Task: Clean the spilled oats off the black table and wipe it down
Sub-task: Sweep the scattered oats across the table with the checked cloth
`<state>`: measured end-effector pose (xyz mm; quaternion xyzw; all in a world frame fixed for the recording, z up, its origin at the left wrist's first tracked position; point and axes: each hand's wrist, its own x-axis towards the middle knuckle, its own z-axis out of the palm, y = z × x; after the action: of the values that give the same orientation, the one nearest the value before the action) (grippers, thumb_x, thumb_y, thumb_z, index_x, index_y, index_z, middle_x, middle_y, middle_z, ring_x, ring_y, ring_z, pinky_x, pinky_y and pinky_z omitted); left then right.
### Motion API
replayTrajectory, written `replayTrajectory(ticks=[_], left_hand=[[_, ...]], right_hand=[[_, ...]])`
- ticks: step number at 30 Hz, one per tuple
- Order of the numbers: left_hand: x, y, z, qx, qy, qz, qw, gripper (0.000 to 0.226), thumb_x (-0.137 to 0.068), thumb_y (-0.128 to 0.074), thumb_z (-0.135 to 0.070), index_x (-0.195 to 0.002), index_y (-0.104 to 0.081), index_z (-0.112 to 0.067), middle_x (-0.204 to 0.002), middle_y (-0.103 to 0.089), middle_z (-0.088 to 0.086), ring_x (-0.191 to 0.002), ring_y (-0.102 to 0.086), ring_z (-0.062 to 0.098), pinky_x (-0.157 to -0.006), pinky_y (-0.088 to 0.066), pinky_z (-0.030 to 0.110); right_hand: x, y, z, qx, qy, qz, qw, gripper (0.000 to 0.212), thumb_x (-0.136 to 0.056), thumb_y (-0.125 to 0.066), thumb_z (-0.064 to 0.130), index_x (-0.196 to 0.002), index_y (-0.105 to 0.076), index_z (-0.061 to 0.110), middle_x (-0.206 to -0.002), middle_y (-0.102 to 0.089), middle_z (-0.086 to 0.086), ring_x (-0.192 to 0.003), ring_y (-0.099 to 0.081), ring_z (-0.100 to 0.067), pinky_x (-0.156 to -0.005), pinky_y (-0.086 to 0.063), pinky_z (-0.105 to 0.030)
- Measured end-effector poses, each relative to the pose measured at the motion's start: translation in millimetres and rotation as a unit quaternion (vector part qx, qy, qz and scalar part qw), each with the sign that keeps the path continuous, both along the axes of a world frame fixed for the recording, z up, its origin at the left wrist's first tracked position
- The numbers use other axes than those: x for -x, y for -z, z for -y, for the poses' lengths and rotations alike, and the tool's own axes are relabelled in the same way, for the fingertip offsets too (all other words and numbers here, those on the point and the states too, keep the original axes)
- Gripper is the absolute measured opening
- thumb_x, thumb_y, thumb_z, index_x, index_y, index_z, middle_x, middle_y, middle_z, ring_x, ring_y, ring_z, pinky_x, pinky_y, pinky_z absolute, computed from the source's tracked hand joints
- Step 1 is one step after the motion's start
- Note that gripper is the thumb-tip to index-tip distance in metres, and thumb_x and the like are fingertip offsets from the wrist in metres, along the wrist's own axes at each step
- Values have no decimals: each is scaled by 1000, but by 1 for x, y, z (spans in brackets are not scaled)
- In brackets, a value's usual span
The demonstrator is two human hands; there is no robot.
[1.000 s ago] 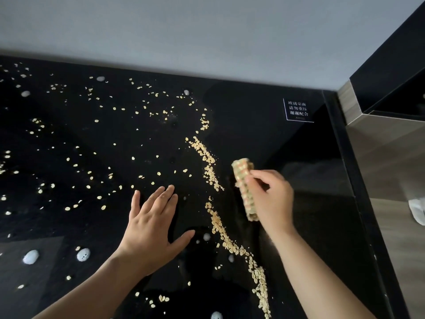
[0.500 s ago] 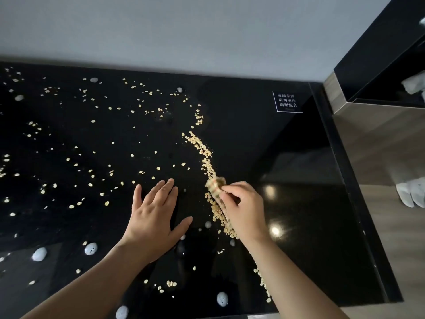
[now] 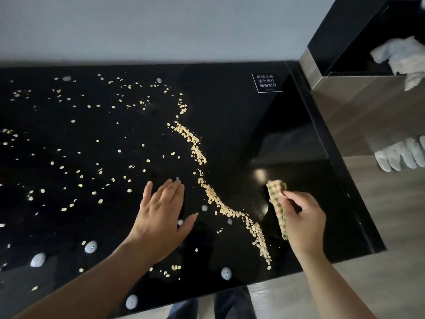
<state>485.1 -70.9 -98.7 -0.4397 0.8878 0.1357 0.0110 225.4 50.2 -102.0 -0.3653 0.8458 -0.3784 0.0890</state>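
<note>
Black table under flat left hand; right hand pinches folded cloth.

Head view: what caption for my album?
Right hand grips folded checked cloth beside line of pale oat flakes on glossy black table; left hand flat.

Pale oat flakes lie in a wavy ridge down the glossy black table — looser flakes scatter to its left. A folded green-and-tan checked cloth sits just right of the ridge, pinched in the right hand.
</note>
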Motion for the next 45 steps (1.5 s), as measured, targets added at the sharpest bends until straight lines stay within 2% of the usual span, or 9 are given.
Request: replayTrajectory(ticks=[4, 8, 12, 18, 26, 31, 35, 40, 45], left_hand=[[-2, 6, -21, -10, 20, -3, 1000, 77, -80, -38, -59, -132, -52, -4, -139, -51, 7, -134, -42, 23, -115, -10, 42], [-1, 10, -24, -10, 16, 8, 1000, 77, -79, -40, -61, -133, -52, -6, -142, -47, 7, -135, -40, 23, -115, -17, 50], [1, 14, -24, -1, 11, 7, 1000, 74, -81, -41, -59, -131, -54, -6, -142, -47, 7, -135, -40, 24, -114, -15, 50], [7, 15, -30, 6, -6, 12, 1000, 79, -81, -38, -65, -130, -53, -5, -143, -46, 10, -137, -37, 26, -116, -15, 53], [16, 12, -35, 16, -31, 30, 999, 84, -79, -33, -71, -127, -54, -4, -141, -47, 11, -137, -37, 27, -115, -15, 55], [19, 11, -37, 27, -39, 21, 999, 83, -80, -30, -71, -126, -54, -6, -142, -46, 11, -137, -36, 27, -115, -13, 57], [12, 6, -36, 6, -56, -42, 998, 82, -83, -18, -63, -140, -43, -10, -153, -32, 2, -142, -27, 19, -119, -2, 45], [-7, -1, -52, -14, -75, -76, 994, 80, -86, -18, -61, -148, -29, -12, -158, -18, -3, -146, -10, 11, -120, -2, 40], [-18, 1, -87, -17, -69, -36, 997, 84, -82, -18, -67, -149, -29, -16, -158, -18, -5, -147, -7, 12, -120, -2, 41]], right_hand=[[-21, 11, 4, 0, -27, -21, 999, 17, -82, -69, 1, -98, -73, 7, -95, -66, 0, -85, -64, -13, -78, -51, -19], [-59, 15, 21, 7, -88, -12, 996, 17, -82, -69, 1, -98, -74, 8, -95, -66, 1, -83, -62, -10, -76, -46, -9], [-76, 8, 32, 4, -134, 68, 989, 17, -84, -69, 3, -98, -74, 11, -94, -64, 8, -85, -62, -1, -68, -45, -4], [-32, -10, -7, 42, -61, 41, 996, 16, -81, -71, 1, -95, -74, 9, -91, -65, 7, -84, -62, -3, -74, -45, -8], [-24, 13, -68, 18, 31, 4, 999, 18, -82, -68, -5, -98, -72, 3, -92, -62, 1, -83, -62, -13, -77, -41, -1], [-72, 24, -59, 45, -6, 5, 999, 20, -81, -68, -4, -97, -73, 8, -94, -63, -1, -83, -61, -15, -73, -47, -9], [-105, 26, -51, 57, -31, 66, 996, 18, -85, -67, 4, -100, -72, 13, -97, -60, 6, -87, -61, -11, -69, -55, -26], [-85, 3, -61, 84, -30, 95, 991, 17, -86, -66, 4, -100, -73, 10, -95, -62, 5, -90, -59, -1, -71, -43, -3], [-69, 13, -78, 50, 22, 37, 998, 19, -85, -68, 3, -103, -72, 5, -96, -64, -3, -78, -57, 0, -70, -38, 4]])
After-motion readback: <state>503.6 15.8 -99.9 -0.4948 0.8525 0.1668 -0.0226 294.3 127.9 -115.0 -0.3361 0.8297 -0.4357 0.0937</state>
